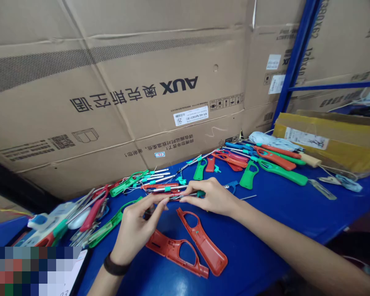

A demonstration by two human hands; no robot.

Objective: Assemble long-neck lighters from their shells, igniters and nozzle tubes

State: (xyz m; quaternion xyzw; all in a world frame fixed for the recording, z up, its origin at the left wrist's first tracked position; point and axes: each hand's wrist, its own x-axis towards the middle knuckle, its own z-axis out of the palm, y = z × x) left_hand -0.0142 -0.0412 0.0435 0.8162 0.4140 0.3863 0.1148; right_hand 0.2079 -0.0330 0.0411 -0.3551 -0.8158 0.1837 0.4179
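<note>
A blue workbench (253,246) carries two red plastic gun-shaped lighter shells (203,242) just below the grip, with green and orange plastic handles (248,174) scattered beyond it.

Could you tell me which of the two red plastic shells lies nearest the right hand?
The red shell on the right, its tip just below the right hand; the other red shell lies further left and lower.

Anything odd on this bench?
Yes: the AUX carton behind the blue workbench is upside down. Its logo, Chinese lettering and handling symbols all appear inverted, so it looks stacked the wrong way up.
</note>
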